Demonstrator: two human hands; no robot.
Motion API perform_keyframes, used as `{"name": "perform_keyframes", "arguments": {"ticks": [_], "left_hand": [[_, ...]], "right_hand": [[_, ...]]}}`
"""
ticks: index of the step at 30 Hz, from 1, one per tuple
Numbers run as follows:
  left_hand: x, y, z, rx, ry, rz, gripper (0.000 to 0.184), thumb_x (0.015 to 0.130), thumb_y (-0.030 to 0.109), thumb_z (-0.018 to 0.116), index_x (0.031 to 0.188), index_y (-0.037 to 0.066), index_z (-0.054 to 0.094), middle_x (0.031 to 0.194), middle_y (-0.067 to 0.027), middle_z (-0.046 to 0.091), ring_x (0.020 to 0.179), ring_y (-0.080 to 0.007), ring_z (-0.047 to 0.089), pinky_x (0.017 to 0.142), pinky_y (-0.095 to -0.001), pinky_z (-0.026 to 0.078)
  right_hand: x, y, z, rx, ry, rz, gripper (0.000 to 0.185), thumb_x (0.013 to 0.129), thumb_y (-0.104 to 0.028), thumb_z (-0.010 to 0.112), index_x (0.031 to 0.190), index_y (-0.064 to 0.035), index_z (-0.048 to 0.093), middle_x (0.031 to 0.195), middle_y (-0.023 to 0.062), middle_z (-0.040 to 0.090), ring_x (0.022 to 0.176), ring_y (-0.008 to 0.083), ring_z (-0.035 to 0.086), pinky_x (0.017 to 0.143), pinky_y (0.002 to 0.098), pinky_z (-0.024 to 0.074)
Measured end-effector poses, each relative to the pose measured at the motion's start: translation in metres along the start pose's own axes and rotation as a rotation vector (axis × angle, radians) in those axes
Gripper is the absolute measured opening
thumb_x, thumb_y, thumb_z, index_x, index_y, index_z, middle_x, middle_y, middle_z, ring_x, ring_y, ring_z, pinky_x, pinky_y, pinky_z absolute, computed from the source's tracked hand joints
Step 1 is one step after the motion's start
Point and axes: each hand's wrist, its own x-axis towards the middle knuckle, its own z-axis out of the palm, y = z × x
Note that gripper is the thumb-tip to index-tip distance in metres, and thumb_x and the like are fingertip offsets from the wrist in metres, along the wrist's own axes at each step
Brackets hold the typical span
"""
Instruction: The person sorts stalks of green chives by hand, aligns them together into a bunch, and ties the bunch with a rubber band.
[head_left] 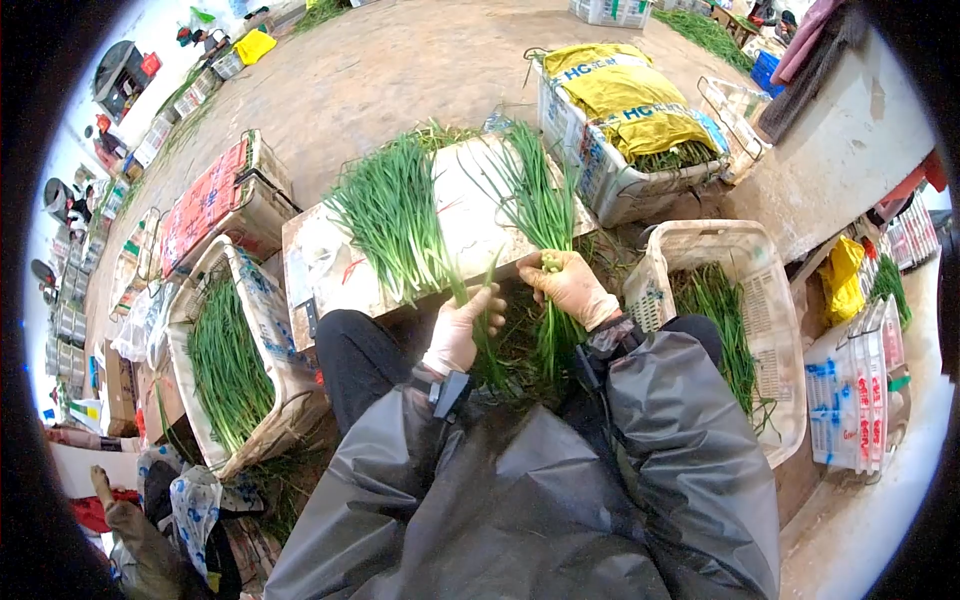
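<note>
My right hand (pixel 570 288), in a pale glove, is closed round a bunch of chives (pixel 540 205). Their long green leaves lie away from me across the right side of a white board (pixel 470 205), and more green hangs below the fist. My left hand (pixel 465 325), gloved too, is just to the left with its fingers curled on a few loose chive leaves (pixel 487 355). On the left half of the board a larger pile of chives (pixel 395 215) rests with its white stem ends towards me. A red strip (pixel 353 270) lies beside that pile.
A crate of chives (pixel 190 350) stands at my left, another crate (pixel 775 330) at my right. Beyond are a crate under a yellow sack (pixel 630 100) and one with a red cover (pixel 205 200). Crates (pixel 850 400) stand far right. A person's arm (pixel 130 530) shows lower left.
</note>
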Motion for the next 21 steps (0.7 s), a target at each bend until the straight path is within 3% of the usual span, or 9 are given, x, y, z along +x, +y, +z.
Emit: {"name": "perform_keyframes", "arguments": {"ticks": [6,12,14,17,20,21], "left_hand": [[-0.003,-0.012,0.012,0.040,-0.120,-0.036,0.030,0.099,0.026,0.069,0.120,0.004,0.069,0.095,-0.0053,0.074,0.075,-0.0142,0.066,0.066,-0.0277,0.050],[-0.003,-0.006,0.014,-0.033,-0.190,-0.073,0.035,0.104,0.028,0.062,0.126,0.002,0.066,0.102,-0.0076,0.074,0.082,-0.0166,0.069,0.072,-0.0301,0.055],[0.000,-0.006,0.012,-0.046,-0.222,-0.050,0.031,0.102,0.017,0.056,0.127,0.000,0.065,0.109,-0.0109,0.072,0.088,-0.0211,0.070,0.080,-0.0335,0.057],[0.004,-0.004,0.003,0.041,-0.257,-0.101,0.035,0.093,0.006,0.054,0.125,-0.001,0.065,0.111,-0.0126,0.071,0.096,-0.0240,0.069,0.087,-0.0369,0.056],[-0.001,-0.001,0.002,0.152,-0.319,-0.196,0.035,0.092,0.007,0.055,0.124,-0.002,0.065,0.111,-0.0123,0.071,0.094,-0.0229,0.069,0.087,-0.0362,0.056],[0.001,-0.003,0.003,0.177,-0.357,-0.134,0.032,0.091,0.008,0.056,0.120,-0.002,0.065,0.104,-0.0114,0.072,0.082,-0.0199,0.067,0.076,-0.0322,0.056]], "right_hand": [[0.001,-0.001,0.012,0.293,0.007,-0.056,0.012,0.096,-0.015,0.073,0.099,-0.0035,0.069,0.076,-0.0015,0.066,0.059,0.0079,0.059,0.056,0.0238,0.0477],[0.001,-0.005,0.001,0.336,0.092,-0.050,0.010,0.095,-0.013,0.071,0.096,-0.0034,0.067,0.076,0.0023,0.068,0.058,0.0096,0.060,0.054,0.0241,0.0478],[0.003,-0.004,-0.004,0.355,0.149,-0.073,0.009,0.094,-0.013,0.071,0.093,-0.0045,0.067,0.074,0.0002,0.066,0.056,0.0088,0.057,0.053,0.0237,0.0457],[0.004,-0.001,-0.006,0.236,0.150,-0.114,0.009,0.094,-0.012,0.068,0.094,-0.0037,0.067,0.077,0.0001,0.066,0.065,0.0086,0.059,0.061,0.0236,0.0477],[0.004,0.002,-0.003,0.175,0.028,-0.139,0.010,0.095,-0.013,0.069,0.099,-0.0040,0.068,0.081,-0.0009,0.066,0.073,0.0080,0.059,0.068,0.0229,0.0481],[0.002,-0.001,0.002,0.233,-0.038,-0.121,0.010,0.096,-0.014,0.070,0.100,-0.0044,0.068,0.081,-0.0011,0.066,0.073,0.0080,0.059,0.069,0.0228,0.0480]]}}
